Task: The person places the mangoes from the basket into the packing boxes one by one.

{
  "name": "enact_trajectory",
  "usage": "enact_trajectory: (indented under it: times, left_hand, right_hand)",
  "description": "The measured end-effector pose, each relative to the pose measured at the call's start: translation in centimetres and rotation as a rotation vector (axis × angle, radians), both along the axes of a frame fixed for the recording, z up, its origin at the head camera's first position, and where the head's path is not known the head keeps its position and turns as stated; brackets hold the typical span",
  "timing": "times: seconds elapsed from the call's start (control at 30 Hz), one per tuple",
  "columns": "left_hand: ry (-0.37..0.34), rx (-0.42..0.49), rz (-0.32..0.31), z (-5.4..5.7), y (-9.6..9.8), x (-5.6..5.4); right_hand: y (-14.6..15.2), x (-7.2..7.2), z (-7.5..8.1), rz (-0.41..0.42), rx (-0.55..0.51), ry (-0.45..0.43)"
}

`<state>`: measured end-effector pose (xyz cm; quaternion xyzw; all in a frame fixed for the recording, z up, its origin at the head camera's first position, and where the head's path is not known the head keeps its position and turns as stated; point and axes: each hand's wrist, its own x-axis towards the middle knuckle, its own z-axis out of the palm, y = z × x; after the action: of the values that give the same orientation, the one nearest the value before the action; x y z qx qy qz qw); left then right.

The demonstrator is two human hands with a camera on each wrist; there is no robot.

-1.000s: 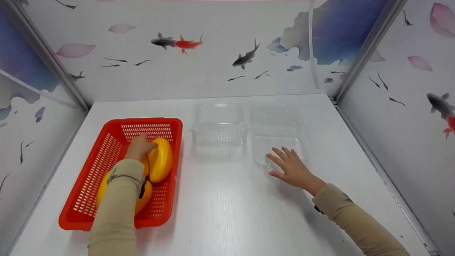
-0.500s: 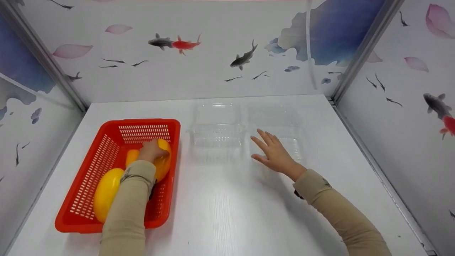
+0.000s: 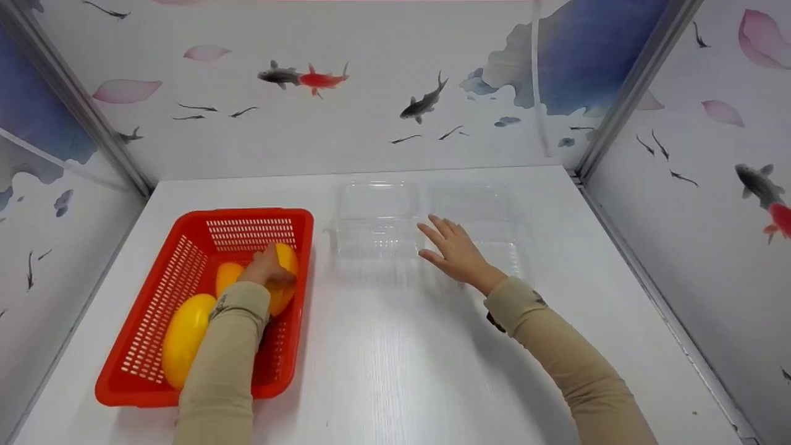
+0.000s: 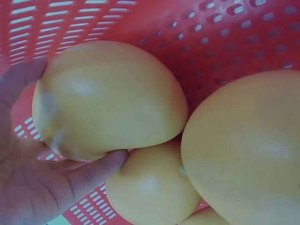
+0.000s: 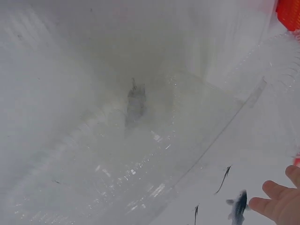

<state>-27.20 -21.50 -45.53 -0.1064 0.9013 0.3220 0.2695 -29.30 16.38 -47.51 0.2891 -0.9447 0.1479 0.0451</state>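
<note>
In the head view my left hand (image 3: 261,267) is inside the red basket (image 3: 136,398), at a yellow mango (image 3: 284,298) by the right wall. The left wrist view shows the thumb and fingers curled round one end of this mango (image 4: 112,98). Beside it lie a large mango (image 4: 248,145) and a smaller yellow fruit (image 4: 152,185), partly hidden. My right hand (image 3: 457,252), fingers spread and holding nothing, hovers over the near side of two clear plastic boxes. The left box (image 3: 378,238) and the right box (image 3: 503,253) have their lids raised.
Under everything is a white tabletop (image 3: 383,358). Printed panels with fish and petals enclose it at the back wall (image 3: 364,136) and both sides. The basket stands at the left, the boxes at the back middle.
My left hand has shifted right within the basket, onto the mango by the right wall. The right hand has moved left and slightly away from me, from the right box toward the left one.
</note>
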Motion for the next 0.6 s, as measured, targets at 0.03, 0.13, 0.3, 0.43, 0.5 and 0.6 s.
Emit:
enact_trajectory:
  times: [0.03,0.13,0.3,0.43,0.5,0.6]
  left_hand:
    - [-0.026,0.009,0.001,0.0,-0.1,0.1]
    - [-0.075,0.042,0.024,0.0,-0.2,0.3]
    - [-0.129,0.197,0.155,-0.3,-0.4,0.5]
    - [-0.081,0.212,0.137,-0.6,-0.6,0.3]
    - [-0.037,0.177,0.095,-0.7,-0.6,0.2]
    - [-0.017,0.147,0.096,-0.9,-0.7,0.2]
  right_hand:
    - [0.0,0.1,-0.2,0.005,0.002,-0.001]
    - [0.2,0.5,-0.8,0.017,-0.005,0.007]
    - [0.7,1.4,-1.6,0.05,0.008,0.026]
    - [1.1,2.2,-2.6,0.105,0.021,0.036]
    - [1.4,2.6,-3.2,0.138,0.033,0.04]
    - [1.8,3.2,-4.0,0.18,0.063,0.049]
